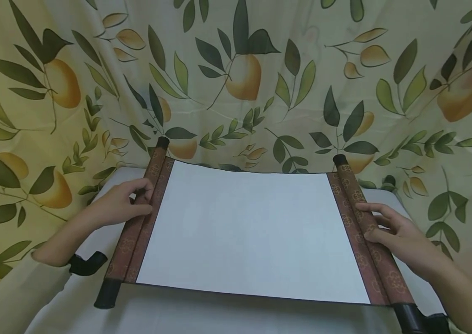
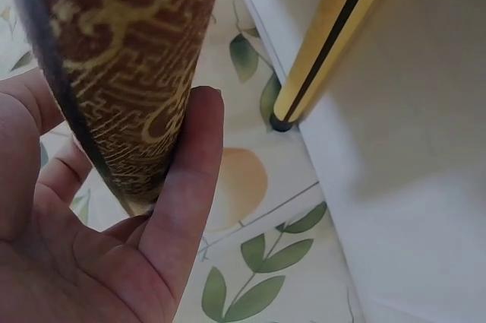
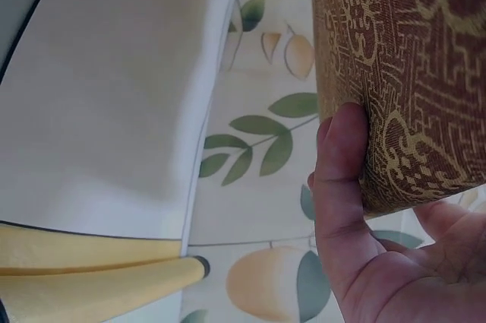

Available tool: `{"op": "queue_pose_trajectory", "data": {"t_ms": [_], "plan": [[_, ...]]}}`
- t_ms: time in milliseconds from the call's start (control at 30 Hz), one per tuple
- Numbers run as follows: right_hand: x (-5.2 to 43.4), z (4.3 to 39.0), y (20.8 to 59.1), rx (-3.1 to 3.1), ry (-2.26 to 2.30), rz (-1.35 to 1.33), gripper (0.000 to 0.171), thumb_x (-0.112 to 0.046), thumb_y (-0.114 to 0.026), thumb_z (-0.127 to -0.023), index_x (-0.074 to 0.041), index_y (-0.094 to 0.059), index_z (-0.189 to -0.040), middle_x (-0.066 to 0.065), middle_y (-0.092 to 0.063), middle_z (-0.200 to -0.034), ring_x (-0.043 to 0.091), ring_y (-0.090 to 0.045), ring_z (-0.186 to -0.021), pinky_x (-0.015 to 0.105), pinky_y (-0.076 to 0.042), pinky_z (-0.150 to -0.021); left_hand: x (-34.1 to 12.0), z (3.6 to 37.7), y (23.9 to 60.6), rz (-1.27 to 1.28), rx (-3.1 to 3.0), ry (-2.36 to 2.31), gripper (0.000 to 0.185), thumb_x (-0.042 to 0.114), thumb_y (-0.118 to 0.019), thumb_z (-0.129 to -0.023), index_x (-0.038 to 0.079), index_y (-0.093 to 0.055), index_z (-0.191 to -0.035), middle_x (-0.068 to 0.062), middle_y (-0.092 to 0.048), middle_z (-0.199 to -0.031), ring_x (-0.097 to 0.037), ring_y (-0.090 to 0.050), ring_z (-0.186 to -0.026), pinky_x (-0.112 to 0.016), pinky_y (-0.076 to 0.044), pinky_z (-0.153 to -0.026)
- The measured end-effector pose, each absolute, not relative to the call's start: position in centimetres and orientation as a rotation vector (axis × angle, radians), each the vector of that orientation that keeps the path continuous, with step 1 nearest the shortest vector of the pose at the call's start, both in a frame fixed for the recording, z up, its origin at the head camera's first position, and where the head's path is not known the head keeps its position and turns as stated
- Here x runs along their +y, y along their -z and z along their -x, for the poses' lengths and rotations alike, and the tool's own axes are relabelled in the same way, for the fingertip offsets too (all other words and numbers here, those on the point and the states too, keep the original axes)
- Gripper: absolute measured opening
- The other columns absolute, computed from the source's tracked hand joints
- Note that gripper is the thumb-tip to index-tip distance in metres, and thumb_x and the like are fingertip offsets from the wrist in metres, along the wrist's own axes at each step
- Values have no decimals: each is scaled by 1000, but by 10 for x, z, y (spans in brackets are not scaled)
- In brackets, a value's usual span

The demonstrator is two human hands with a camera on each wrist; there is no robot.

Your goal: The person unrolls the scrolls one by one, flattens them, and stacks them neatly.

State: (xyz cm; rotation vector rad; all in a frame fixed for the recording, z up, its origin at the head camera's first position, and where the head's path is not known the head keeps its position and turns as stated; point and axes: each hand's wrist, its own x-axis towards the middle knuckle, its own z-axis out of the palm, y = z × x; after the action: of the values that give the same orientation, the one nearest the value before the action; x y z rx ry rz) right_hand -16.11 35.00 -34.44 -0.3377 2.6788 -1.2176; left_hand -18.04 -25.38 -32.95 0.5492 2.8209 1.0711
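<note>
A scroll with a blank white sheet (image 1: pixel 248 232) is spread out between two brown-red patterned rollers with black end knobs. My left hand (image 1: pixel 121 204) grips the left roller (image 1: pixel 127 243), thumb and fingers on either side of its outer edge. On the other side, my right hand (image 1: pixel 400 234) holds the right roller (image 1: pixel 388 264) between thumb and fingers. Gold patterning covers the held roller (image 2: pixel 137 57) in the left wrist view and the other roller (image 3: pixel 410 72) in the right wrist view. The scroll covers part of the table below it.
Under the scroll is a white table (image 1: pixel 219 317). A yellow roll (image 2: pixel 326 34) with a black end lies on it in the left wrist view; yellow rolls (image 3: pixel 99 281) also show in the right wrist view. Cloth printed with fruit and leaves (image 1: pixel 302 83) hangs behind.
</note>
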Motion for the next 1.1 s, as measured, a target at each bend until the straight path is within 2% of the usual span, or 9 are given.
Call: {"op": "queue_pose_trajectory", "data": {"t_ms": [200, 233, 533, 733, 933, 1100], "plan": [[348, 158, 349, 2651, 1238, 306, 57, -14, -55, -102, -17, -32, -154, 27, -25, -153, 46, -40, -129, 25, -53, -77, -255, 177, 328, -545, 2818, -1083, 20, 5, -69, -87, 13, -51, -90, -5, -49, -87, -21, -47, -81, -31, -42, -61], [348, 158, 350, 2645, 1244, 302, 57, -14, -55, -102, -16, -32, -154, 27, -24, -153, 47, -40, -129, 26, -53, -77, -255, 177, 329, -538, 2815, -1085, 19, 5, -68, -87, 13, -51, -90, -5, -50, -87, -21, -48, -81, -31, -42, -61], [347, 156, 365, 2639, 1255, 300, 57, -11, -55, -101, -12, -32, -152, 28, -24, -153, 52, -39, -129, 34, -53, -78, -260, 184, 360, -541, 2751, -1137, 19, 3, -67, -86, 14, -51, -87, -3, -50, -83, -21, -50, -82, -32, -43, -64], [342, 156, 377, 2637, 1256, 291, 57, -10, -57, -99, -7, -34, -150, 29, -28, -150, 48, -45, -124, 33, -54, -75, -261, 187, 376, -533, 2729, -1148, 19, 4, -68, -86, 14, -51, -86, -2, -52, -83, -20, -50, -82, -32, -43, -65], [333, 161, 396, 2595, 1277, 211, 60, -9, -59, -96, -8, -34, -150, 34, -30, -145, 45, -54, -112, 42, -56, -71, -268, 190, 394, -455, 2687, -1144, 18, 5, -67, -87, 13, -51, -88, -5, -55, -89, -25, -53, -88, -35, -44, -65], [326, 166, 408, 2562, 1280, 167, 61, -9, -59, -94, -10, -35, -151, 34, -36, -141, 41, -56, -108, 42, -55, -68, -274, 193, 405, -429, 2667, -1159, 17, 7, -69, -88, 11, -52, -90, -6, -56, -94, -28, -55, -95, -35, -45, -65]]}}
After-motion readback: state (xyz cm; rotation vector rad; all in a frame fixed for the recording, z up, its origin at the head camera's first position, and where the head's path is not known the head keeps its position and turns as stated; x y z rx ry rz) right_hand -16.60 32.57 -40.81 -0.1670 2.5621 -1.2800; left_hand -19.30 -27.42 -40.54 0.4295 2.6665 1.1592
